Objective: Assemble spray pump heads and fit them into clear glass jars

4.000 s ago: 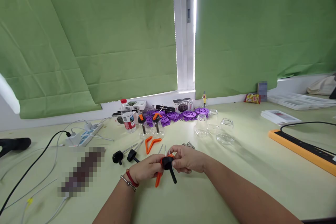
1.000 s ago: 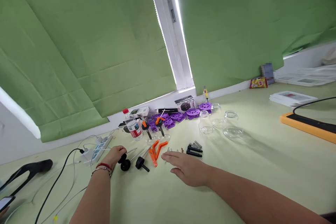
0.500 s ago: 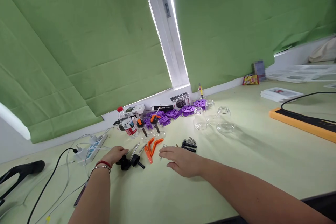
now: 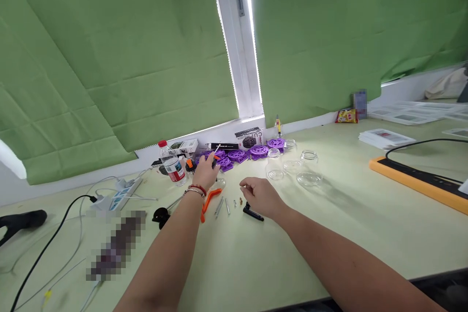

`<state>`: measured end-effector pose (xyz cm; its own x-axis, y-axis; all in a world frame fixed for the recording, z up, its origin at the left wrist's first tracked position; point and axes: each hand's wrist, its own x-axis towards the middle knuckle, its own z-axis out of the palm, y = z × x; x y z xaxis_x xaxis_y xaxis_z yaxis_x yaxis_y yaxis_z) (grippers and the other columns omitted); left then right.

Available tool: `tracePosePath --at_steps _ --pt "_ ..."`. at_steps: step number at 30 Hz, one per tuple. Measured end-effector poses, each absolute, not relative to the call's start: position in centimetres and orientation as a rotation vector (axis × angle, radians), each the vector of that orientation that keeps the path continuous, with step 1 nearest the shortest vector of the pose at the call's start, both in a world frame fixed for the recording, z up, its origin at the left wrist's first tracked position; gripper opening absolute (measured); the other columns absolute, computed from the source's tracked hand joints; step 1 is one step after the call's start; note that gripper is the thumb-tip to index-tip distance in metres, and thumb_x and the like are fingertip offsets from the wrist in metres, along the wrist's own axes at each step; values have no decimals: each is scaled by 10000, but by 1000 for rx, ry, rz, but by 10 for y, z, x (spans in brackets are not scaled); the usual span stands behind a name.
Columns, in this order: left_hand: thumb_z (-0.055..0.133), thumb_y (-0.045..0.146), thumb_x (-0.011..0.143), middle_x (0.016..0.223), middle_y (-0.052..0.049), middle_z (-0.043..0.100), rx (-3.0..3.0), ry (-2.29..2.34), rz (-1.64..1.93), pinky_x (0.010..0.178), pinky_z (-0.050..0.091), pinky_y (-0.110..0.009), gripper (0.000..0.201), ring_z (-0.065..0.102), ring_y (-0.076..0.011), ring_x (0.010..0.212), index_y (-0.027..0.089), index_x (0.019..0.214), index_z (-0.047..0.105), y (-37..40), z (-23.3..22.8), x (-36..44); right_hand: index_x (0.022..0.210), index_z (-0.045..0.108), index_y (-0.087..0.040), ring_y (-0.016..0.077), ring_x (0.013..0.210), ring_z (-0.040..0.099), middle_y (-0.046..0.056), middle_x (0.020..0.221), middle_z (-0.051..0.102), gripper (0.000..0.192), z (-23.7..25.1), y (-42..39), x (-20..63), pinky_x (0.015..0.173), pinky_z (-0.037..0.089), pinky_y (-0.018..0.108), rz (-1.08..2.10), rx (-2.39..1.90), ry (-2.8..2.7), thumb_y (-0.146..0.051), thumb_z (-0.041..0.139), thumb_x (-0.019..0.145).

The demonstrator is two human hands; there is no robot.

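My left hand reaches to the glass jars at the back, its fingers closed round a black-and-orange grinder top with a thin metal rod sticking up. My right hand hovers over small parts, fingers curled together; what they hold, if anything, is hidden. Under it lie black plastic handles. Between the hands are metal rods, small brass pieces and orange curved handles. A black part with a rod lies by my left forearm.
Purple plastic discs line the back beside a red-capped bottle. Clear glass jars stand right of them. A power strip with cables lies left, an orange-and-black device right.
My left hand has left the black parts with rods and moved right and away, to the black-and-orange top at the jar. My right hand has moved slightly right and curled its fingers.
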<state>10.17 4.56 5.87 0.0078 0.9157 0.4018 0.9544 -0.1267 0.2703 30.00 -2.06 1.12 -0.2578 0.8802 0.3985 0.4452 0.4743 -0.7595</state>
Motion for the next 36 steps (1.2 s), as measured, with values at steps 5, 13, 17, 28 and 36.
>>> tracePosePath --at_steps 5,13,17,28,36 --pt "426 266 860 1114 -130 537 -2174 -2010 -857 853 426 -340 440 546 -240 993 183 1290 452 56 48 100 800 644 -207 136 503 477 7 593 586 184 3 -3 309 514 381 269 736 -1147 -1685 -309 492 779" --pt "483 308 824 1152 -69 543 -2387 -1702 -1670 834 453 -338 454 545 -197 957 217 1268 451 -5 85 98 741 611 -167 86 466 370 -16 579 489 357 13 10 323 444 294 231 1087 -1022 -1257 -519 557 750" --pt "452 293 811 983 -73 604 -2767 -1923 -1950 760 476 -327 414 583 -183 846 160 1197 519 -49 74 93 786 609 -141 55 412 345 -5 599 528 470 14 5 319 384 204 203 1454 -862 -1240 -604 531 754" --pt "454 302 778 1084 -76 604 -2689 -2183 -2246 714 474 -284 402 588 -163 825 174 1148 547 -72 15 93 578 519 -149 34 344 234 -61 383 378 515 0 -8 301 358 132 191 1568 -1048 -1438 -641 557 726" --pt "518 320 786 989 -34 594 -2578 -2190 -2423 682 449 -253 320 554 -132 753 209 1077 592 -69 8 90 587 480 -168 31 349 204 -97 362 308 409 -4 -6 298 364 137 191 1581 -1048 -1343 -526 628 717"
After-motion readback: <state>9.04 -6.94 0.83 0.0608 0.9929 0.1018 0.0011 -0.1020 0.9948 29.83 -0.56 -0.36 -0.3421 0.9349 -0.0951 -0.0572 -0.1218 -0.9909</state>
